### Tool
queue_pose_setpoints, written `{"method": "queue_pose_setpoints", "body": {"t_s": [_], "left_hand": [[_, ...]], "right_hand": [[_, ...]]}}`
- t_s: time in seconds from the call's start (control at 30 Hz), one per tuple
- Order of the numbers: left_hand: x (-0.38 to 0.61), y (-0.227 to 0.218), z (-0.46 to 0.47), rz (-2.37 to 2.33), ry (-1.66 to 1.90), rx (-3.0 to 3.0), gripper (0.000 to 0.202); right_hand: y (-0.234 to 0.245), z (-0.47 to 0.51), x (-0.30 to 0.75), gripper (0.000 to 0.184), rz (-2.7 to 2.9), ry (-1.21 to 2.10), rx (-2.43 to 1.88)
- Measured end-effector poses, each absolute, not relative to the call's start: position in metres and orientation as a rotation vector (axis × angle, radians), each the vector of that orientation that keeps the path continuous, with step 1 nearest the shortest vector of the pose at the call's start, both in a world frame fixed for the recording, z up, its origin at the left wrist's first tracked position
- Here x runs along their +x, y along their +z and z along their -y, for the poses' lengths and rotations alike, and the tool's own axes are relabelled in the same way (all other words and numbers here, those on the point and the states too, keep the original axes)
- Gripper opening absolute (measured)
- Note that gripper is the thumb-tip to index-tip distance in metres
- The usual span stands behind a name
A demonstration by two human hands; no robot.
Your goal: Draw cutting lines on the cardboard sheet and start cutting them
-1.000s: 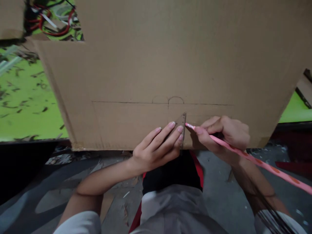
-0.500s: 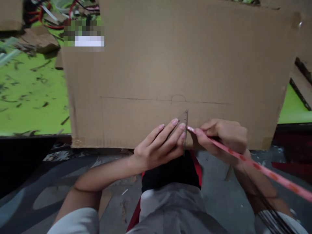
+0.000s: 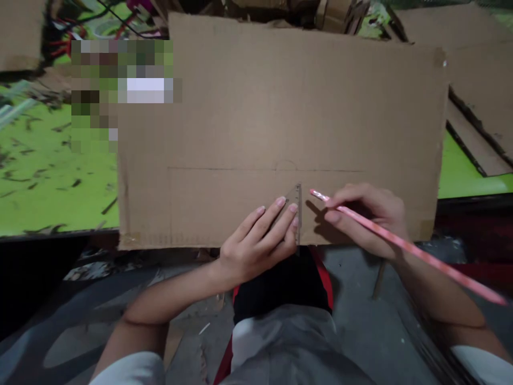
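A large brown cardboard sheet lies on a green table, with pencil lines drawn across it. A small clear triangular set square rests near the sheet's near edge. My left hand lies on the set square with its fingers stretched flat, pressing it down. My right hand is closed on a long pink pencil. The pencil's tip sits just right of the set square's upright edge, slightly off it.
The green table surface shows at the left, scratched and marked. More cardboard pieces lie at the far right. Red and black cables lie at the back left. A grey floor with scraps lies below the table edge.
The view has tilted up, showing the sheet's far edge. My right hand has drawn the pencil tip a little away from the set square. My left hand has stayed on the set square.
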State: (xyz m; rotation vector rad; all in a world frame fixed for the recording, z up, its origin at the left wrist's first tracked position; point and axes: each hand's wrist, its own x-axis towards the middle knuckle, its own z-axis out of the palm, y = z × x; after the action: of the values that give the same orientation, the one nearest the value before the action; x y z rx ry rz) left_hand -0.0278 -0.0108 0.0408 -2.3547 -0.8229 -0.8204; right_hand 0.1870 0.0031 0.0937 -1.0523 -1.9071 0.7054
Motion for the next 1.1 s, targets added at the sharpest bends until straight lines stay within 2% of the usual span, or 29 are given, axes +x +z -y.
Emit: {"method": "queue_pose_setpoints", "body": {"t_s": [0.13, 0.23, 0.37, 0.8, 0.93, 1.1], "left_hand": [[-0.028, 0.044, 0.010, 0.817, -0.813, -2.377, 0.019], [-0.029, 0.046, 0.011, 0.813, -0.778, -2.401, 0.020], [-0.032, 0.044, 0.012, 0.803, -0.740, -2.436, 0.024], [-0.033, 0.045, 0.013, 0.805, -0.732, -2.455, 0.025], [-0.033, 0.048, 0.013, 0.816, -0.705, -2.478, 0.025], [-0.033, 0.049, 0.013, 0.819, -0.714, -2.484, 0.024]], "right_hand": [[0.105, -0.014, 0.196, 0.020, 2.156, 0.772, -0.951], [0.107, -0.017, 0.199, 0.011, 2.165, 0.611, -1.128], [0.104, -0.019, 0.198, 0.002, 2.299, 0.412, -1.020], [0.105, -0.017, 0.194, 0.007, 2.457, 0.237, -0.888], [0.106, -0.017, 0.194, 0.007, 2.470, 0.299, -0.866], [0.114, -0.022, 0.198, 0.008, 2.324, 0.606, -0.977]]}}
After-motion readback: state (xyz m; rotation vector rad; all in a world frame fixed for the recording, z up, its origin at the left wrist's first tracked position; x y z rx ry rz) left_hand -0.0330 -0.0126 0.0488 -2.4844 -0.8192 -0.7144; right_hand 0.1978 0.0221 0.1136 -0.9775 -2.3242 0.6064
